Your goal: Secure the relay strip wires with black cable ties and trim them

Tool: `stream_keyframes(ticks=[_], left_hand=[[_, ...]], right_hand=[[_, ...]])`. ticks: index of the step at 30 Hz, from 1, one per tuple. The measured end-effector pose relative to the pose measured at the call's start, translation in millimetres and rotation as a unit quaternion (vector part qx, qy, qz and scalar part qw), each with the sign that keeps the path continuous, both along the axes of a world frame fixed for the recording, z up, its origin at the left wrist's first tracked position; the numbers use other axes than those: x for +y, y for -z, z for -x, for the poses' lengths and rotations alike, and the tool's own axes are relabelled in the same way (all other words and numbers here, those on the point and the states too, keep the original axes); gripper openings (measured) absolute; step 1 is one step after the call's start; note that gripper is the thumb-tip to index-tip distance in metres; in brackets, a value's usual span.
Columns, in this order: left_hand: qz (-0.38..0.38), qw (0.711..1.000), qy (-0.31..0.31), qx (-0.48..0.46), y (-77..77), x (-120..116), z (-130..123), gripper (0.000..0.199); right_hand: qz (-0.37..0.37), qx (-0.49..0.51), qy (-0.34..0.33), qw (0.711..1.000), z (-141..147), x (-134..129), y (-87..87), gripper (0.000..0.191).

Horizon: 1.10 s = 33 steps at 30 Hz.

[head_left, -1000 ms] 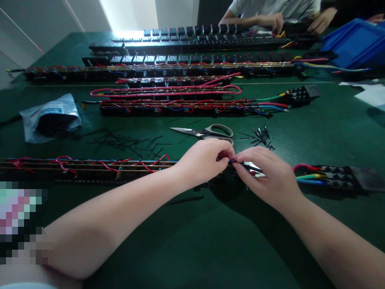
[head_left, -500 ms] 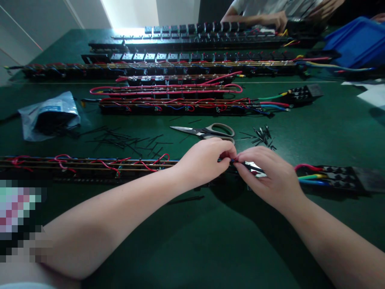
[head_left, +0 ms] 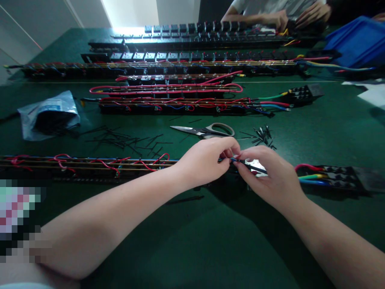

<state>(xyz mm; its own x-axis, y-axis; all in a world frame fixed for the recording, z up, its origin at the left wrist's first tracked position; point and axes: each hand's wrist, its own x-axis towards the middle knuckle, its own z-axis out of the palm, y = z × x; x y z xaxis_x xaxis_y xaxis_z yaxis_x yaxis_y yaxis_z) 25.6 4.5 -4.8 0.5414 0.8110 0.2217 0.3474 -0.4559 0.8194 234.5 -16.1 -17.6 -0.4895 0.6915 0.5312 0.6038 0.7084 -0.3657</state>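
A long black wired bar, with brass-coloured rods and red and blue wires, lies across the table before me. My left hand is closed over its right part, thumb and fingers pinching the wires. Right against it, my right hand pinches the same spot with thumb and forefinger. A dark strip runs from there under my right palm; its kind is unclear. Beyond my right hand, red, yellow-green and blue leads reach a black terminal block. My fingers partly hide the pinched spot.
Scissors lie just beyond my hands. Loose black cable ties are scattered left, near a plastic bag; short black offcuts lie right. More wired bars fill the back. A blue bin and another person's hands are at far right.
My fingertips have shifted slightly at the pinched spot, and the left forefinger has moved a little to the right. Across the table, the other person's hand has moved left.
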Motion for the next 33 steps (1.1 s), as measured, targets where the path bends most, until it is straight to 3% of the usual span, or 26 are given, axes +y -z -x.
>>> stream_keyframes(ticks=[22, 33], left_hand=[[-0.019, 0.999, 0.026, -0.019, 3.1, 0.5, 1.5, 0.027], [0.034, 0.992, -0.057, 0.104, -2.4, -0.6, -1.4, 0.012]], right_hand=[[-0.013, -0.008, -0.004, 1.0, -2.6, 2.0, 1.9, 0.023], [-0.024, -0.006, -0.004, 1.0, 0.0, 0.4, 1.4, 0.015]])
